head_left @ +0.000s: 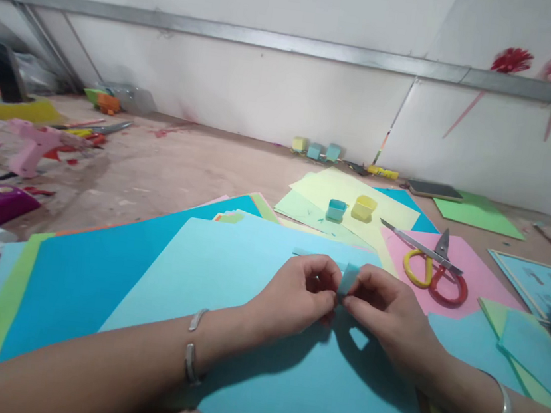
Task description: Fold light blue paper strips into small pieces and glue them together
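Note:
Between my two hands is a small light-blue paper strip, standing upright at the fingertips. My left hand pinches it from the left with thumb and forefinger. From the other side, the thumb and fingers of my right hand close on the same strip. Its lower end is hidden by my fingers. Under both hands lies a large light-blue paper sheet. Another thin blue strip rests flat on that sheet, just behind my left hand. A small blue paper box and a yellow one stand farther back.
Red-and-yellow-handled scissors and a knife-like blade lie on pink paper at the right. A pink glue gun sits at the left. Several small paper cubes line the wall. A dark phone lies at the back right.

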`<state>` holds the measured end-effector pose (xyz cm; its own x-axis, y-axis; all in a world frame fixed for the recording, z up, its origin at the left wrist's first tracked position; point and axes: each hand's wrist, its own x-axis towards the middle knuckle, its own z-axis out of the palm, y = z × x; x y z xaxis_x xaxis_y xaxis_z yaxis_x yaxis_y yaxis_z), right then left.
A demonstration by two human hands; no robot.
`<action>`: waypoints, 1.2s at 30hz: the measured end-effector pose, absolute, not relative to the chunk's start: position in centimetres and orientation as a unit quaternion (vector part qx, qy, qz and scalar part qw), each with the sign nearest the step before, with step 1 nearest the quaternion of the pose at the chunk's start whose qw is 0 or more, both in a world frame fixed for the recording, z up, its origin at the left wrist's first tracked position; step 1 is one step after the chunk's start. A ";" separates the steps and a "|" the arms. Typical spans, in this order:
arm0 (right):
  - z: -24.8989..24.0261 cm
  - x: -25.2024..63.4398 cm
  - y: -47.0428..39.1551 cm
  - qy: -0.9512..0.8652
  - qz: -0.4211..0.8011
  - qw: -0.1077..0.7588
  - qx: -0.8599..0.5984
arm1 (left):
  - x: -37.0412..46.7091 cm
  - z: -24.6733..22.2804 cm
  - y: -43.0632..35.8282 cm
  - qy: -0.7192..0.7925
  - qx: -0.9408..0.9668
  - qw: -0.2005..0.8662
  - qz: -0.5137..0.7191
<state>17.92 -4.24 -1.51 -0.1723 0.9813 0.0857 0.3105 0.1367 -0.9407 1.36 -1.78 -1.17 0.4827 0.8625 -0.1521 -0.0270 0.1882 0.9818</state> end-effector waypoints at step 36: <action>-2.3 18.5 -4.1 -0.680 0.350 0.408 -0.499 | 1.5 -1.9 -1.9 0.435 0.592 0.589 0.335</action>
<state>18.48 -4.13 -2.27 -0.1695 0.9637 0.2060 0.3928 0.2578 -0.8827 1.53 -1.90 -1.92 0.3965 0.9106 -0.1165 0.1213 0.0738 0.9899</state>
